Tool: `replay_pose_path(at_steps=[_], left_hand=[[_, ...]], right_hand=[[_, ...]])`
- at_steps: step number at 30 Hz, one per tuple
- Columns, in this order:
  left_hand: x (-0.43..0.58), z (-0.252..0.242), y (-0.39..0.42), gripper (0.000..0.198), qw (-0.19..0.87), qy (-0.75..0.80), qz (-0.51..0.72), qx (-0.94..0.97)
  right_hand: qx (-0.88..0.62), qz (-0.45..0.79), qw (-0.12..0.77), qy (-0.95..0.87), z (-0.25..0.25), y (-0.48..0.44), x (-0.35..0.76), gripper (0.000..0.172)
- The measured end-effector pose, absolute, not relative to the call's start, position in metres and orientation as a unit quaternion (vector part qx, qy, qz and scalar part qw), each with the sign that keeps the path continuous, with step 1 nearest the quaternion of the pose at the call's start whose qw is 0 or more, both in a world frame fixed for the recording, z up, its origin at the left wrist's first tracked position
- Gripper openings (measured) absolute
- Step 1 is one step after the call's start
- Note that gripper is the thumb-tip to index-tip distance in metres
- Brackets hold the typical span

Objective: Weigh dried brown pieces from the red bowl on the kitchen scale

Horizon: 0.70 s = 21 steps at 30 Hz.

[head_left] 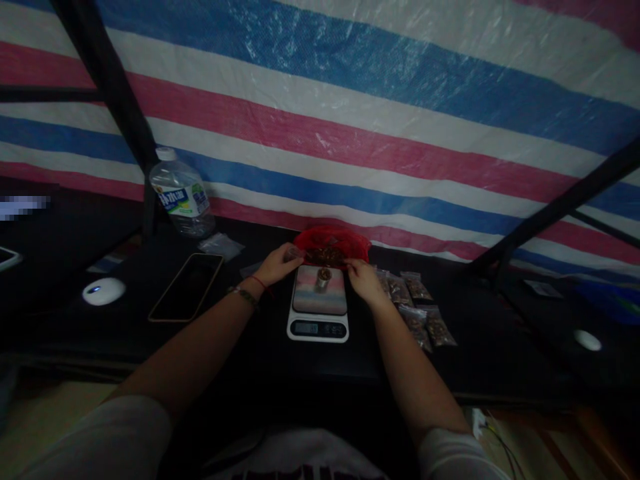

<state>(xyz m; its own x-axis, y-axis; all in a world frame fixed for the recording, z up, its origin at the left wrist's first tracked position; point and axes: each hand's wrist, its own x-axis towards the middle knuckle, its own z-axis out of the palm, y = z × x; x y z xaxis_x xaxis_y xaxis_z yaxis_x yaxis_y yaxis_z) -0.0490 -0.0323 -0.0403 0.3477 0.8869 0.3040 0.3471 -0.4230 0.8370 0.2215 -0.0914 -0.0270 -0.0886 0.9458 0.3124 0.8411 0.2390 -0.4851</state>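
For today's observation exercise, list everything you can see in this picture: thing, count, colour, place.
Scale: one, white, table centre.
Small cup: one, silvery, on the scale.
Red bag: one, behind the scale.
Small packets: several, clear with brown contents, right of the scale.
Phone: one, dark, left of the scale.
Water bottle: one, clear, back left.
Striped tarp: blue, red, white, behind the table.
Left hand: at the bag.
Right hand: at the bag.

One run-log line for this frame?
left hand: at red bag edge | right hand: at bag, beside scale | small cup on scale | packets right
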Motion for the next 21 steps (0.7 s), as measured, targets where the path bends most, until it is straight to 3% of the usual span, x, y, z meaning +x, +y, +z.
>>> replay_pose_path(at_steps=[10, 21], left_hand=[[-0.052, -0.042, -0.028, 0.042, 0.287, 0.521, 0.43, 0.679], [-0.049, -0.034, -0.037, 0.037, 0.299, 0.453, 0.446, 0.711]], right_hand=[[-0.599, 0.141, 0.313, -0.723, -0.042, -0.087, 0.207, 0.039], [-0.566, 0.082, 0.387, -0.723, -0.039, -0.084, 0.216, 0.03]])
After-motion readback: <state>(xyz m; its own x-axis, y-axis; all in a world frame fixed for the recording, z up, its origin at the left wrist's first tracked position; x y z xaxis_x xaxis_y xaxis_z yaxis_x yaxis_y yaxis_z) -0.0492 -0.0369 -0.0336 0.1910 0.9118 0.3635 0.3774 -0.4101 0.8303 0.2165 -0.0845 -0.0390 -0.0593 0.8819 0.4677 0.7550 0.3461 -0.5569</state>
